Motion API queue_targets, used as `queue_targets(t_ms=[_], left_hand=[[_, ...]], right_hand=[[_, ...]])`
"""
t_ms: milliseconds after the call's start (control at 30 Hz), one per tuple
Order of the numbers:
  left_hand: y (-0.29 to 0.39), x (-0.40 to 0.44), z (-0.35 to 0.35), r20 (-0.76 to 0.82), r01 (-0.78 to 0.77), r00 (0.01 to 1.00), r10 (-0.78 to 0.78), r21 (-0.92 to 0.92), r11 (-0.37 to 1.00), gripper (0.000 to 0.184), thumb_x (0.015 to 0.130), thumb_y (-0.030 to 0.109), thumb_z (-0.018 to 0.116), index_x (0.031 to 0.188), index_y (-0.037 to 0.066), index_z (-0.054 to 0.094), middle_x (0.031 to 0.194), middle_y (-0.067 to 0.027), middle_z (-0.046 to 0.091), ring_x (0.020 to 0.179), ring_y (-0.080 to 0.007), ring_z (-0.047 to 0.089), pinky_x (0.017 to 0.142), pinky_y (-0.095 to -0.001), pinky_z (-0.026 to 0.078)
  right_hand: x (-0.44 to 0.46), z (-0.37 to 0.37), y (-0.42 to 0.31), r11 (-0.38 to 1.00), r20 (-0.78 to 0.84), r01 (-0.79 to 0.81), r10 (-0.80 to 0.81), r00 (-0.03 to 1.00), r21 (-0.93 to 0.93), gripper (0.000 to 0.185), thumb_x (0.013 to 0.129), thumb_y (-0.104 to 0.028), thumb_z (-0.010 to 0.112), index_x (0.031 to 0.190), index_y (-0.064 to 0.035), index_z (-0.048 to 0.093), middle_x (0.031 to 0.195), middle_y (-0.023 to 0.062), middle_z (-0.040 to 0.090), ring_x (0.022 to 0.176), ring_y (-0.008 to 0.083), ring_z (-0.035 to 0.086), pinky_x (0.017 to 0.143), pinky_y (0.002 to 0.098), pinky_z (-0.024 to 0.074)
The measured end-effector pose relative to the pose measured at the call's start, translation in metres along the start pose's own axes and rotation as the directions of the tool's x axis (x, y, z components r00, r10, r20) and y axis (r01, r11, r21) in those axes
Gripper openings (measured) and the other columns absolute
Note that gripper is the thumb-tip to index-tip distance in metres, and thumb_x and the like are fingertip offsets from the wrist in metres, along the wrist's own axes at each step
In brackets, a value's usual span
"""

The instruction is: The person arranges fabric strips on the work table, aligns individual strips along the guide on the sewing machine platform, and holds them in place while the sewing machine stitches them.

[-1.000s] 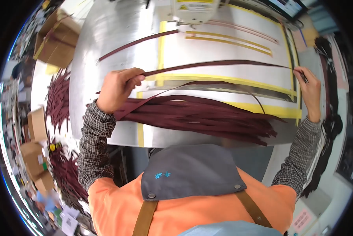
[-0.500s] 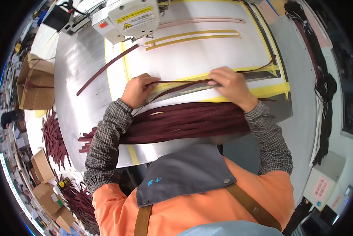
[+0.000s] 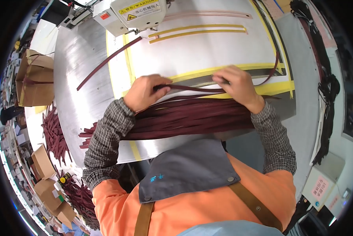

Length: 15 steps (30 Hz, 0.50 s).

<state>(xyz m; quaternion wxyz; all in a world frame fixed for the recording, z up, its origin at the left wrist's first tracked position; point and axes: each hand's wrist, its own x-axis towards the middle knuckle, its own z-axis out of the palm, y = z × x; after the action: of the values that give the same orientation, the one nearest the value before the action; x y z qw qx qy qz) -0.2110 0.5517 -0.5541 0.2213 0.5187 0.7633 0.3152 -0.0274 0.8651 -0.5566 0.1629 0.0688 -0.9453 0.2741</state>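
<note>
The bundled strips look matt, probably cloth; the tabletop is smooth, shiny metal.

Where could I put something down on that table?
Bare: shiny grey metal table left of the slanting maroon strip; white sheet between two long yellow strips and the right hand. Crowded: near edge, under the maroon strip bundle.

- Machine head: yellow-and-white label reads "警告/WARNING" and "当心机械伤人", with a warning triangle.
- White box: pink sign shows "101" among Chinese characters.
- Apron: blue characters, unclear.
</note>
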Motion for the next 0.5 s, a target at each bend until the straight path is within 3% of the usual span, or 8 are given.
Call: queue_targets(t_ms=[33, 67, 133, 167, 267, 300, 433, 500], left_hand=[[0.012, 0.012, -0.012, 0.037, 0.088, 0.996, -0.085, -0.068, 0.994, 0.031, 0.101, 0.016, 0.078, 0.126, -0.002, 0.078, 0.110, -0.0200, 0.079, 0.095, -0.0283, 0.078, 0.089, -0.0367, 0.061], [0.014, 0.022, -0.015, 0.004, 0.074, 0.997, -0.074, -0.117, 0.990, 0.033, 0.101, 0.017, 0.081, 0.127, -0.002, 0.078, 0.112, -0.0172, 0.080, 0.096, -0.0224, 0.077, 0.090, -0.0347, 0.060], [0.008, 0.038, -0.014, -0.053, 0.068, 0.995, -0.082, -0.220, 0.973, 0.036, 0.101, 0.020, 0.083, 0.128, -0.002, 0.077, 0.112, -0.0137, 0.081, 0.097, -0.0183, 0.076, 0.091, -0.0342, 0.060], [-0.005, 0.044, -0.010, -0.077, 0.044, 0.995, -0.070, -0.301, 0.953, 0.037, 0.100, 0.021, 0.084, 0.129, -0.001, 0.076, 0.111, -0.0122, 0.082, 0.097, -0.0154, 0.074, 0.092, -0.0333, 0.060], [-0.015, 0.037, -0.020, -0.120, 0.159, 0.978, -0.173, -0.118, 0.980, 0.035, 0.102, 0.019, 0.081, 0.129, -0.003, 0.075, 0.109, -0.0114, 0.082, 0.096, -0.0151, 0.074, 0.091, -0.0331, 0.060], [-0.010, 0.033, -0.029, -0.063, 0.294, 0.953, -0.297, -0.054, 0.954, 0.030, 0.107, 0.017, 0.075, 0.129, -0.003, 0.075, 0.108, -0.0094, 0.081, 0.095, -0.0141, 0.073, 0.089, -0.0321, 0.061], [-0.055, 0.020, -0.010, -0.140, 0.277, 0.920, -0.365, -0.427, 0.861, 0.024, 0.111, 0.012, 0.069, 0.129, -0.002, 0.076, 0.104, -0.0063, 0.080, 0.091, -0.0112, 0.072, 0.086, -0.0276, 0.060], [-0.062, 0.025, 0.004, -0.150, 0.228, 0.920, -0.363, -0.548, 0.805, 0.023, 0.109, 0.008, 0.069, 0.128, -0.004, 0.075, 0.105, -0.0088, 0.081, 0.093, -0.0127, 0.074, 0.087, -0.0288, 0.062]], right_hand=[[0.024, 0.005, -0.004, 0.999, 0.006, -0.020, 0.020, 1.000, 0.037, 0.018, 0.096, -0.018, 0.082, 0.109, -0.0049, 0.080, 0.100, 0.0129, 0.079, 0.090, 0.0308, 0.075, 0.079, 0.0397, 0.0604], [0.045, 0.013, -0.007, 0.997, 0.012, -0.039, 0.038, 0.999, 0.073, 0.022, 0.098, -0.019, 0.082, 0.112, -0.0023, 0.080, 0.102, 0.0152, 0.080, 0.090, 0.0323, 0.076, 0.081, 0.0399, 0.0605], [0.084, 0.036, -0.010, 0.957, 0.178, -0.092, 0.044, 0.983, 0.275, 0.028, 0.103, -0.025, 0.077, 0.114, 0.0008, 0.078, 0.099, 0.0189, 0.079, 0.088, 0.0339, 0.075, 0.082, 0.0390, 0.0596], [0.101, 0.045, -0.010, 0.921, 0.321, -0.138, 0.015, 0.947, 0.364, 0.031, 0.104, -0.029, 0.074, 0.110, 0.0015, 0.077, 0.089, 0.0184, 0.077, 0.080, 0.0335, 0.073, 0.076, 0.0392, 0.0573], [0.123, 0.056, -0.002, 0.969, 0.394, -0.086, -0.013, 0.919, 0.231, 0.032, 0.104, -0.031, 0.074, 0.105, 0.0002, 0.077, 0.082, 0.0170, 0.074, 0.073, 0.0328, 0.069, 0.070, 0.0409, 0.0536], [0.121, 0.060, 0.008, 0.977, 0.329, -0.072, 0.002, 0.944, 0.200, 0.030, 0.102, -0.031, 0.076, 0.101, -0.0008, 0.076, 0.077, 0.0158, 0.071, 0.069, 0.0328, 0.066, 0.068, 0.0427, 0.0508], [0.125, 0.052, 0.027, 0.983, 0.395, -0.173, 0.137, 0.909, 0.057, 0.028, 0.101, -0.030, 0.077, 0.101, -0.0021, 0.078, 0.080, 0.0159, 0.073, 0.071, 0.0323, 0.068, 0.071, 0.0423, 0.0531], [0.128, 0.059, 0.021, 0.983, 0.372, -0.126, 0.069, 0.926, 0.133, 0.028, 0.101, -0.030, 0.077, 0.103, -0.0021, 0.078, 0.082, 0.0161, 0.074, 0.072, 0.0316, 0.070, 0.071, 0.0413, 0.0543]])
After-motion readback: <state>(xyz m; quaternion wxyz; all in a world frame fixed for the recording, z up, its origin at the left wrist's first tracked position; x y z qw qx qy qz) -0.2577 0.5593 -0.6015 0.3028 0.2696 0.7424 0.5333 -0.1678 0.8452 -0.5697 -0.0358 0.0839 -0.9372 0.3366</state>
